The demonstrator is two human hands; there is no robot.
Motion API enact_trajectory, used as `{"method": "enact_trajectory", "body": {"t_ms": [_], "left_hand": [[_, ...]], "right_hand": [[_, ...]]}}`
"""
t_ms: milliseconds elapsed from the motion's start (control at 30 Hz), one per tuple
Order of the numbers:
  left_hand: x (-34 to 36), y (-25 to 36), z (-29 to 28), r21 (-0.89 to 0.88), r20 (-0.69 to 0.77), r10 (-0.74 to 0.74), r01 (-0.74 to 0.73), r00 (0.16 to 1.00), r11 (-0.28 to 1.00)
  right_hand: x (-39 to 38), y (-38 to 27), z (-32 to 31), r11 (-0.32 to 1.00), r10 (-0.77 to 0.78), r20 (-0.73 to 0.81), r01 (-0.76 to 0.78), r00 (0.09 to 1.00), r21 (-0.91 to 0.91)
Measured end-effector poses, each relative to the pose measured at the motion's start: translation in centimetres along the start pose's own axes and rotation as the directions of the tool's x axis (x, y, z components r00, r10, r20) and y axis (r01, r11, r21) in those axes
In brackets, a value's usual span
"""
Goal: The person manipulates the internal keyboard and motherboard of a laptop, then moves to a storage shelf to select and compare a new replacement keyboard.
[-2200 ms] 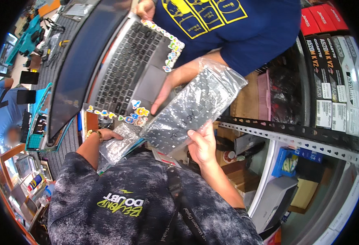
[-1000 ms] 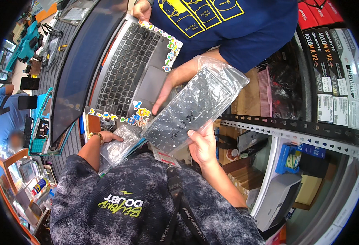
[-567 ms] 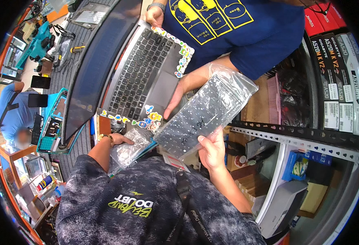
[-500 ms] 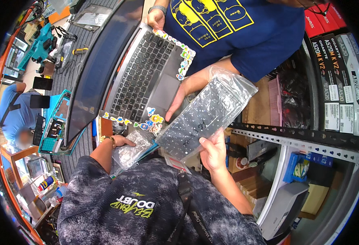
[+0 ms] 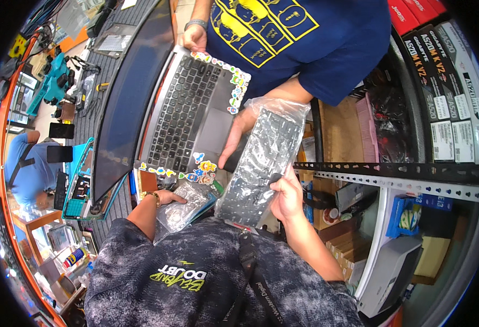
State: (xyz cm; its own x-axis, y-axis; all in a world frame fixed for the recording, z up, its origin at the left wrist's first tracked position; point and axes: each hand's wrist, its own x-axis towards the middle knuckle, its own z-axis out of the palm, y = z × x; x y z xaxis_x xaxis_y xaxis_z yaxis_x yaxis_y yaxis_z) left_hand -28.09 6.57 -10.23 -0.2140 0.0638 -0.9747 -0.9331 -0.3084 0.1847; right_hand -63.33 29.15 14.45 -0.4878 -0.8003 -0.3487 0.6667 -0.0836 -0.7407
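Observation:
My right hand (image 5: 287, 197) grips the edge of a loose black laptop keyboard (image 5: 266, 150) sealed in a clear plastic bag, its keys facing up. My left hand (image 5: 169, 197), wearing a bracelet, is closed on some clear plastic packets (image 5: 184, 213) held low by my body; their contents are hard to make out. Just beyond, another person holds an open laptop (image 5: 187, 109) with colourful stickers along its palm rest. That person's one hand (image 5: 194, 38) is at the laptop's far edge, the other (image 5: 239, 133) at its near right side. The bagged keyboard hangs beside the laptop, partly over the person's forearm.
The laptop's dark screen (image 5: 125, 98) reaches over a grey striped counter (image 5: 106, 188). Teal-edged open parts (image 5: 81, 185) lie left of it. On the right, a perforated metal shelf (image 5: 354, 181) carries motherboard boxes (image 5: 441, 103) and a pink basket (image 5: 365, 128). A person in blue stands far left.
The keyboard has been turned over from its speckled back to its key side and tilted more upright, moving slightly left. My left hand still holds the packets.

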Motion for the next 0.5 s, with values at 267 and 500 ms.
{"method": "enact_trajectory", "body": {"t_ms": [267, 500], "left_hand": [[1.6, -0.6, -0.1, -0.082, 0.033, -0.008, 0.011, 0.999, 0.997], [2.0, -1.4, 0.3, -0.137, 0.000, -0.013, 0.013, 1.000, 0.990]], "right_hand": [[1.5, 0.3, -1.5, 0.998, 0.049, -0.186, -0.056, 0.981, -0.031], [2.7, -1.4, -2.0, 0.995, 0.088, -0.215, -0.095, 0.973, -0.025]]}}
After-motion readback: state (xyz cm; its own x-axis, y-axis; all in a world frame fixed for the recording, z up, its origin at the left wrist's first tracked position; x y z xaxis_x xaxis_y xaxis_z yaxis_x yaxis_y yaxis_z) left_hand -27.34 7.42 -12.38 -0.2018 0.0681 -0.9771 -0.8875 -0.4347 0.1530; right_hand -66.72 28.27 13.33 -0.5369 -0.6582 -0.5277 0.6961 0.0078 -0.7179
